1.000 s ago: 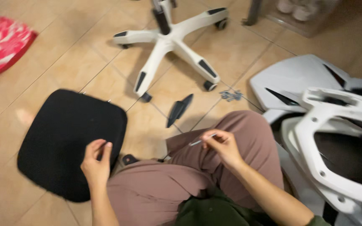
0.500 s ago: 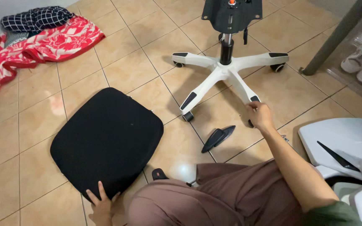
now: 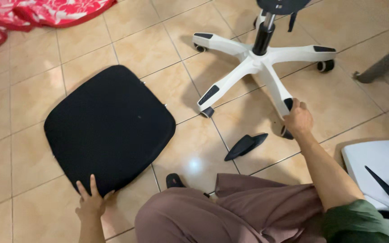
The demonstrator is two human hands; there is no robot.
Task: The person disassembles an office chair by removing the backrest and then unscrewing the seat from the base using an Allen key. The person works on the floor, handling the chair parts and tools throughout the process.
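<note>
The chair was plainly far from assembled, its parts lying apart on the tiled floor. At the far left a red patterned cloth lay crumpled by the top edge. Next came the black seat cushion, flat on the tiles and joined to nothing. The left hand rested on its near edge, fingers spread and laid flat on the fabric rather than curled around it, so it pressed or steadied the cushion without clasping it. Toward the middle, a small black curved part lay loose on the floor, and a smaller dark piece sat just beside the person's brown-trousered knee. Right of that stood the white five-legged base, upright on its casters with the black gas column already seated in its hub. The right hand was closed over the end of the nearest leg, right by its caster; how firm the grip was could not be told, since the back of the hand hid the fingertips. At the far right a white shell piece waited, unattached.
</note>
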